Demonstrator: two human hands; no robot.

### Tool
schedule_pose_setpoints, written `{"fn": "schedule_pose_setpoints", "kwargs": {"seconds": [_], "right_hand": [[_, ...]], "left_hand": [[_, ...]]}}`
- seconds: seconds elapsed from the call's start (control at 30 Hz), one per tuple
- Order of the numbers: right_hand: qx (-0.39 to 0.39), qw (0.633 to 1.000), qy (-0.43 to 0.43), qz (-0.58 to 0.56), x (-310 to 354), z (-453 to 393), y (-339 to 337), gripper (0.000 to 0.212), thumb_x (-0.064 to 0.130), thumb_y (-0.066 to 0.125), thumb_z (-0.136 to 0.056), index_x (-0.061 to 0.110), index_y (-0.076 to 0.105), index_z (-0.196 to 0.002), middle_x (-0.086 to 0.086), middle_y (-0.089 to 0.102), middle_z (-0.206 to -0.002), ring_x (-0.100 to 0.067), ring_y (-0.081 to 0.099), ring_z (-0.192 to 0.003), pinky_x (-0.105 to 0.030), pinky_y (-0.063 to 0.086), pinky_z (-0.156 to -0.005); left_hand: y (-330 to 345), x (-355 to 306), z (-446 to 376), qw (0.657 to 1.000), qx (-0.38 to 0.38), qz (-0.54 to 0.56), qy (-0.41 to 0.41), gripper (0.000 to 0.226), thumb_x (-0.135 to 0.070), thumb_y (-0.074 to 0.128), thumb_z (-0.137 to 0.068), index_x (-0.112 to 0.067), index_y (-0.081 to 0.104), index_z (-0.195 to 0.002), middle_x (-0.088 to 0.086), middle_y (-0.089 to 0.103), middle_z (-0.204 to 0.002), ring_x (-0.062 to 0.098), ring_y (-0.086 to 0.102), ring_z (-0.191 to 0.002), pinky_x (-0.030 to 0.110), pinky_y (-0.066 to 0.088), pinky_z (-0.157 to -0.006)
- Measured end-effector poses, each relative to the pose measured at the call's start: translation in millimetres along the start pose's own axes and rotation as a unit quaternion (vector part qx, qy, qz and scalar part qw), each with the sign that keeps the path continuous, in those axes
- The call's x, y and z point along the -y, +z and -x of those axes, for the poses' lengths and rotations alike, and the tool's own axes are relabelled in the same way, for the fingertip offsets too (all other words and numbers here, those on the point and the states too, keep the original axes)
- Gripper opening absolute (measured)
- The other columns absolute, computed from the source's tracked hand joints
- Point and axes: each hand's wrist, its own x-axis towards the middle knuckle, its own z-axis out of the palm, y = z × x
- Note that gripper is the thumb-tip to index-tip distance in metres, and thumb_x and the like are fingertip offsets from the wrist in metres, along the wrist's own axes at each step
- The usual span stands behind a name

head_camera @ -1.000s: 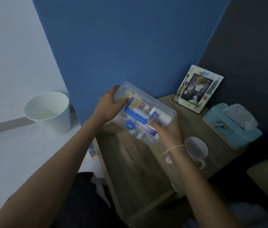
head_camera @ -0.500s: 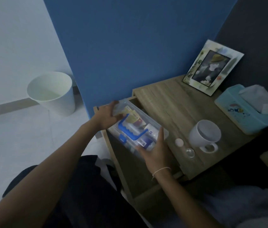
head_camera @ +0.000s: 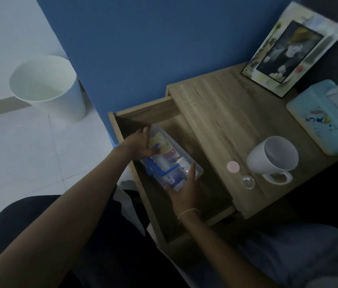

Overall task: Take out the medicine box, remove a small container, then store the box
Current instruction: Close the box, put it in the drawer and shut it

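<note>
The clear medicine box [head_camera: 171,163], with a blue handle and packets inside, sits low in the open wooden drawer [head_camera: 215,196] of the bedside table. My left hand [head_camera: 141,144] grips its far end. My right hand [head_camera: 185,188] holds its near end, fingers up along the side. On the tabletop, right of the drawer, lies a small container's pink lid [head_camera: 233,166] and a small clear piece [head_camera: 249,182] beside it.
A white mug [head_camera: 272,157], a light blue tissue box [head_camera: 321,119] and a photo frame [head_camera: 292,48] stand on the wooden tabletop [head_camera: 215,113]. A white waste bin [head_camera: 47,88] stands on the pale floor at left. A blue wall is behind the table.
Both hands have lowered the medicine box from above the tabletop down into the open drawer. The view has tilted down and to the left.
</note>
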Motion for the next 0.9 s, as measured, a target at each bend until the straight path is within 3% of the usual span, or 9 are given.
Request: {"fn": "schedule_pose_setpoints", "kwargs": {"seconds": [0.23, 0.33, 0.43, 0.53, 0.63, 0.73, 0.9], "right_hand": [[0.027, 0.999, 0.024, -0.024, -14, 0, 12, 0.108, 0.014, 0.076, -0.075, 0.035, 0.001, -0.15, -0.008, 0.019, -0.157, -0.023, 0.03, -0.141, -0.047, 0.043, -0.106], [0.03, 0.999, 0.01, 0.04, -14, 1, 11, 0.103, 0.032, 0.073, -0.078, 0.033, -0.001, -0.151, -0.013, 0.007, -0.159, -0.028, 0.026, -0.143, -0.046, 0.041, -0.107], [-0.003, 0.982, -0.094, 0.166, -13, -8, 7, 0.083, 0.045, 0.055, -0.088, 0.027, 0.005, -0.151, -0.01, -0.018, -0.16, -0.028, -0.004, -0.147, -0.045, 0.023, -0.115], [0.002, 0.944, -0.17, 0.281, -18, -27, 0, 0.069, 0.041, 0.043, -0.093, 0.02, 0.011, -0.151, -0.013, -0.007, -0.161, -0.027, -0.011, -0.146, -0.044, 0.002, -0.116], [0.018, 0.94, -0.142, 0.309, -24, -34, -1, 0.064, 0.042, 0.042, -0.093, 0.022, 0.017, -0.149, -0.015, 0.014, -0.159, -0.031, 0.013, -0.146, -0.049, 0.02, -0.116], [0.009, 0.944, -0.136, 0.3, -27, -26, 4, 0.064, 0.046, 0.042, -0.091, 0.025, 0.019, -0.147, -0.013, 0.025, -0.155, -0.032, 0.028, -0.139, -0.049, 0.036, -0.105], [0.028, 0.933, -0.134, 0.333, -32, -15, 8, 0.068, 0.052, 0.037, -0.092, 0.023, 0.014, -0.149, -0.015, 0.02, -0.157, -0.034, 0.022, -0.142, -0.05, 0.033, -0.108]], "left_hand": [[8, 2, -4, 0.998, 0.008, -0.065, 0.022, 0.099, -0.058, 0.061, -0.08, -0.014, 0.006, -0.15, 0.019, 0.026, -0.153, 0.036, 0.04, -0.133, 0.046, 0.038, -0.107], [16, -2, 2, 0.986, -0.048, -0.156, 0.035, 0.092, -0.059, 0.051, -0.085, -0.013, 0.006, -0.15, 0.018, 0.013, -0.158, 0.036, 0.018, -0.144, 0.051, 0.022, -0.116], [30, -11, 11, 0.97, -0.098, -0.213, 0.059, 0.082, -0.057, 0.036, -0.091, -0.012, 0.002, -0.15, 0.016, -0.002, -0.16, 0.034, -0.001, -0.147, 0.05, 0.008, -0.118], [38, -17, 16, 0.975, -0.073, -0.203, 0.046, 0.083, -0.062, 0.027, -0.09, -0.011, 0.0, -0.15, 0.017, -0.006, -0.16, 0.033, -0.004, -0.147, 0.048, 0.006, -0.119], [40, -19, 19, 0.985, -0.041, -0.163, 0.03, 0.08, -0.059, 0.027, -0.092, -0.011, 0.0, -0.15, 0.016, -0.007, -0.16, 0.033, -0.006, -0.147, 0.048, 0.007, -0.119], [42, -17, 22, 0.985, -0.027, -0.166, 0.043, 0.076, -0.052, 0.028, -0.095, -0.009, -0.003, -0.15, 0.014, -0.008, -0.16, 0.033, -0.01, -0.147, 0.047, 0.005, -0.119], [44, -9, 26, 0.98, -0.044, -0.179, 0.07, 0.07, -0.042, 0.032, -0.099, -0.011, -0.005, -0.15, 0.013, -0.009, -0.16, 0.03, -0.009, -0.147, 0.043, 0.004, -0.119]]}}
